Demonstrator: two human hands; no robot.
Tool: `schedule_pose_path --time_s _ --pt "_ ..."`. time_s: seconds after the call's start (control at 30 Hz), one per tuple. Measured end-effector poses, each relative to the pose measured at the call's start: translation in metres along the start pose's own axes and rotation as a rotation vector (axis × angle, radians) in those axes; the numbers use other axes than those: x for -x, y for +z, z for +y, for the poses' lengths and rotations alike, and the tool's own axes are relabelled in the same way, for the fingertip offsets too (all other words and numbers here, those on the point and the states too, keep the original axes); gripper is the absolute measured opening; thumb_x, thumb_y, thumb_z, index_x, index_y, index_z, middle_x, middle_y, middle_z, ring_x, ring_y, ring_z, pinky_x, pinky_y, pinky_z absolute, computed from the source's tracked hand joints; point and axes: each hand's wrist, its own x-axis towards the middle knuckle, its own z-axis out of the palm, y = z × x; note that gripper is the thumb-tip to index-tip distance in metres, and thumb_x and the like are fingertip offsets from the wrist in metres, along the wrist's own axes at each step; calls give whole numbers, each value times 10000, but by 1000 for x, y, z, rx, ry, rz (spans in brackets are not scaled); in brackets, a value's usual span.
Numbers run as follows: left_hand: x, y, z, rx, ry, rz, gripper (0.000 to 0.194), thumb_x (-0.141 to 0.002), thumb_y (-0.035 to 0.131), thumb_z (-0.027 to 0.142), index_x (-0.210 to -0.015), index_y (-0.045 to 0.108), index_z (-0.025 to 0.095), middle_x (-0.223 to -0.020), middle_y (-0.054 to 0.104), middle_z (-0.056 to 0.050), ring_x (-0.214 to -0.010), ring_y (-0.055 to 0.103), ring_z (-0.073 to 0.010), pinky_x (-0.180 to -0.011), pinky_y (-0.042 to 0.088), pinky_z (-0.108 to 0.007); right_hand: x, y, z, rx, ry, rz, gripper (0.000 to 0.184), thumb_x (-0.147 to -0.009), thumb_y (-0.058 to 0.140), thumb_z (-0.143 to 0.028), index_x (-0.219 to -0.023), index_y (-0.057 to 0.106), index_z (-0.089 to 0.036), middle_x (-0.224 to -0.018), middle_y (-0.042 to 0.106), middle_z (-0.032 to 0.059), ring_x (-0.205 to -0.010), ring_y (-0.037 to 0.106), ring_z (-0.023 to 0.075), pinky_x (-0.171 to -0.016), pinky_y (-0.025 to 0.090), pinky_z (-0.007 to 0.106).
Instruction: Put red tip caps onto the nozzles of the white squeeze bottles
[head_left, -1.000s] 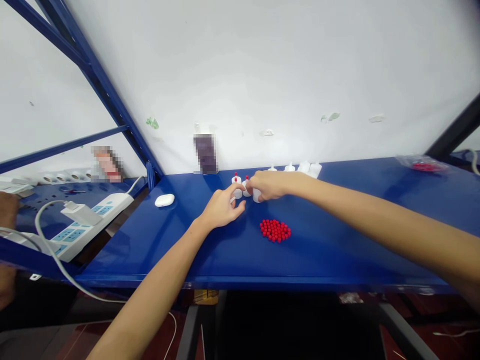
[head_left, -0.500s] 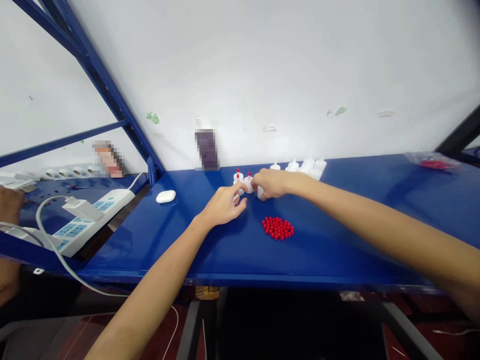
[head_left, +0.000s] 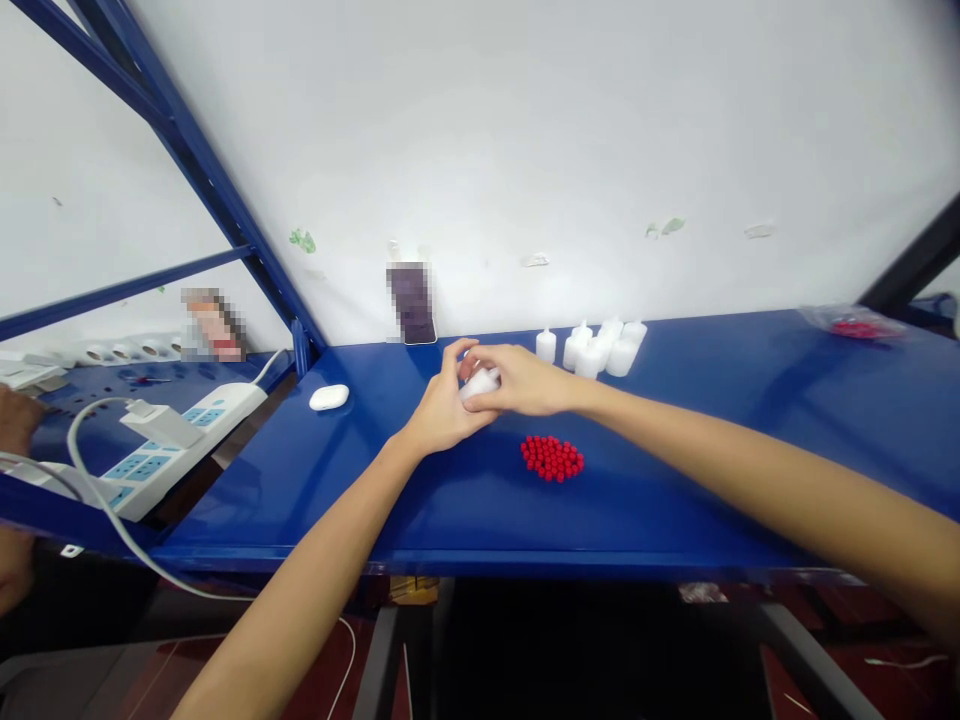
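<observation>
A small white plastic bottle (head_left: pixel 478 384) lies tilted between my two hands, above the blue table. My left hand (head_left: pixel 439 412) cups it from the left with fingers curled round its body. From the right, my right hand (head_left: pixel 529 380) closes its thumb and fingers on the same bottle near the nozzle end. Whether a cap sits on that nozzle is hidden by the fingers. Just in front of my hands a flat patch of small red caps (head_left: pixel 553 458) lies on the table. The red-capped bottles that stood behind my hands are covered by them now.
More white bottles (head_left: pixel 592 352) stand clustered near the wall, with one bottle (head_left: pixel 546 346) slightly apart. A white earphone case (head_left: pixel 328 397), a phone (head_left: pixel 412 303) against the wall and a plastic bag (head_left: pixel 855 325) with red items surround them. A power strip (head_left: pixel 180 440) lies left; another person's hand (head_left: pixel 16 415) shows there.
My right hand has brought a bottle leftward and toward me from beside the red-capped ones. My left hand has closed round it, and both hands now meet.
</observation>
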Motion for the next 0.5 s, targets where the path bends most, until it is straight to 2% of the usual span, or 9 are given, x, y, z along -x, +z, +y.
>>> schedule_pose_path --time_s 0.1,0.17,0.27,0.37,0.43,0.47,0.5 --pt "1 -1 0 8 38 -22 841 -722 725 262 -1426 268 205 -1255 601 -117 -1026 652 -233 -849 517 -320 4 11 0 -55 2 -24 310 -798 646 -285 -1070 574 -154 -1050 663 81 -891 595 192 -783 437 316" --pt "0 -2 0 -6 63 -12 782 -763 678 256 -1433 278 198 -1279 597 -121 -1071 636 -237 -872 509 -320 7 15 2 -92 -8 3 299 -860 568 -304 -1116 508 -162 -1088 630 92 -918 578 194 -806 440 324" --pt "-1 -2 -1 -45 54 -4 630 -863 572 286 -1430 318 189 -1197 652 -95 -965 662 -200 -827 503 -290 14 14 5 -21 13 93 265 -929 467 -356 -1123 450 -177 -1156 566 117 -978 547 212 -849 430 352" --pt "-2 -2 1 -157 27 -38 432 -908 536 347 -1306 490 185 -996 699 -41 -777 651 -159 -736 474 -254 20 2 12 74 75 199 318 -961 423 -431 -1160 430 -183 -1160 558 127 -980 545 225 -840 423 365" --pt "-1 -2 2 -230 18 -79 361 -905 545 384 -1207 552 187 -889 685 -15 -702 619 -147 -688 443 -246 25 -11 17 104 112 236 323 -969 417 -427 -1168 437 -174 -1080 599 114 -915 558 215 -797 423 347" --pt "-1 -2 2 -251 13 -97 344 -901 547 392 -1179 556 190 -857 672 -6 -681 604 -145 -671 429 -245 29 -18 19 127 120 212 297 -968 426 -399 -1154 458 -170 -1036 618 102 -877 563 205 -776 422 336" --pt "-1 -2 3 -260 7 -109 330 -896 548 391 -1160 549 193 -832 658 1 -666 591 -144 -656 416 -244 33 -26 21 158 127 132 262 -956 449 -366 -1122 492 -168 -979 635 87 -820 566 193 -744 421 324"
